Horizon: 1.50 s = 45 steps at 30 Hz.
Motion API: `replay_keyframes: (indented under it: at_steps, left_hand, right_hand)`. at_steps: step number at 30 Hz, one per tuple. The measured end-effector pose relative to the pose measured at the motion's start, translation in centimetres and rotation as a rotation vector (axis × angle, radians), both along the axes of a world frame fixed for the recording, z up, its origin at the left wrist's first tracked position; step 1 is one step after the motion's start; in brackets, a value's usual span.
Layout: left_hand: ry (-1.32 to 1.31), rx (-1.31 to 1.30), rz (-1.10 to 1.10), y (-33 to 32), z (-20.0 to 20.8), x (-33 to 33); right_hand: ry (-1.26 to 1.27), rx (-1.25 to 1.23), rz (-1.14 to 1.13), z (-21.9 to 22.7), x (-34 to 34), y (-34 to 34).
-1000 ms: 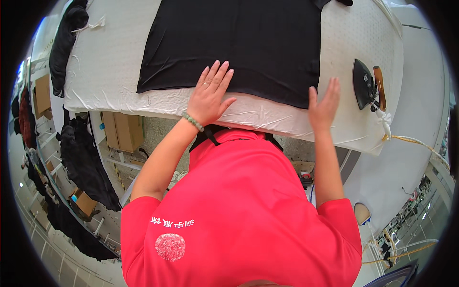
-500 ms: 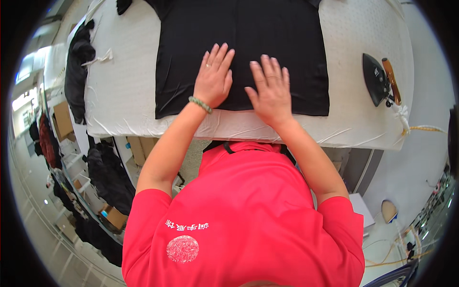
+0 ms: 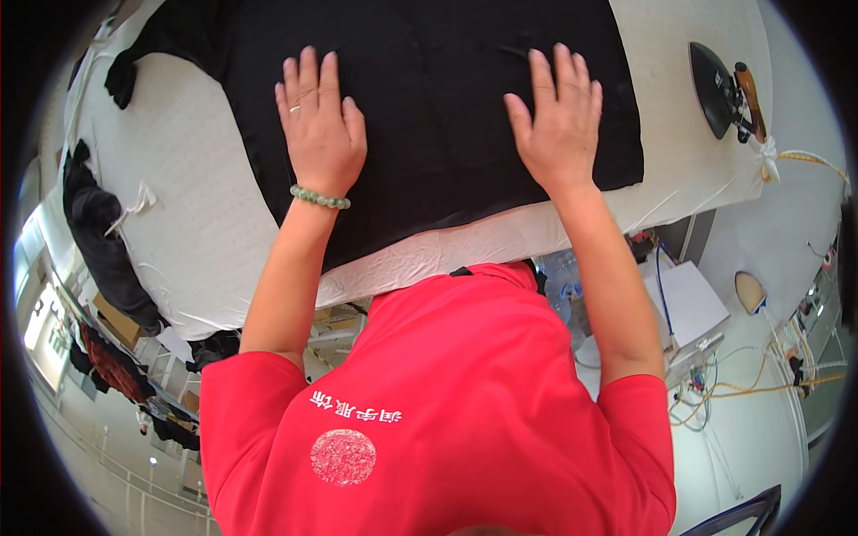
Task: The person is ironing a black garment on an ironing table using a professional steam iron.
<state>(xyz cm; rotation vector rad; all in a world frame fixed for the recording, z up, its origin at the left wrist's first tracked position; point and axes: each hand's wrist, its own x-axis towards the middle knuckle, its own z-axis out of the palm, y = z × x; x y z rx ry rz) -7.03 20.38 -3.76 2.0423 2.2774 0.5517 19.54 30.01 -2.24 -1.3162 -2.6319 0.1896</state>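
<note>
L hand (image 3: 323, 134) + R hand (image 3: 561, 134) flat, open, on blk garment (image 3: 433, 134): mostly spread, not fully smooth; iron (image 3: 712, 89) untouched.

We see the white-covered worktop (image 3: 197, 237), and beside it a pale floor (image 3: 769, 447); at far left shines a bright patch (image 3: 43, 320), maybe a window, we cannot tell.

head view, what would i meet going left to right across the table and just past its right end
Dark bundled cloth → left hand → right hand → brown-handled iron → yellowish cord
</note>
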Motion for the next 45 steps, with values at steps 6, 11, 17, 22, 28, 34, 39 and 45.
replay_keyframes:
  at_steps: [6,11,17,22,28,34,39,45]
  left_hand:
    - [0.017,0.031,-0.037,2.1,0.2,-0.9]
    - [-0.291,0.063,-0.386,3.2,0.9,0.1]
    - [-0.461,-0.194,-0.730,4.0,1.6,2.1]
    - [-0.447,-0.249,-0.794,4.7,1.8,2.3]
    - [-0.389,-0.315,-0.847,5.7,1.7,2.6]
    - [-0.391,-0.375,-0.849,6.0,2.0,2.3]
    - [-0.358,-0.344,-0.833,6.1,1.9,2.5]
    - [-0.324,-0.384,-0.843,6.5,1.6,2.7]
  right_hand:
    - [-0.023,0.087,-0.079,0.4,-0.4,0.3]
    - [0.314,-0.412,-0.058,3.3,0.0,-6.2]
    - [0.400,-0.648,-0.230,2.7,0.0,-10.7]
    - [0.295,-0.706,-0.393,2.4,-1.0,-12.1]
    - [0.354,-0.731,-0.472,1.9,-0.9,-12.9]
    - [0.386,-0.697,-0.507,1.9,-1.1,-13.1]
    - [0.305,-0.621,-0.457,1.9,-1.5,-13.0]
    - [0.307,-0.707,-0.484,1.7,-1.2,-12.3]
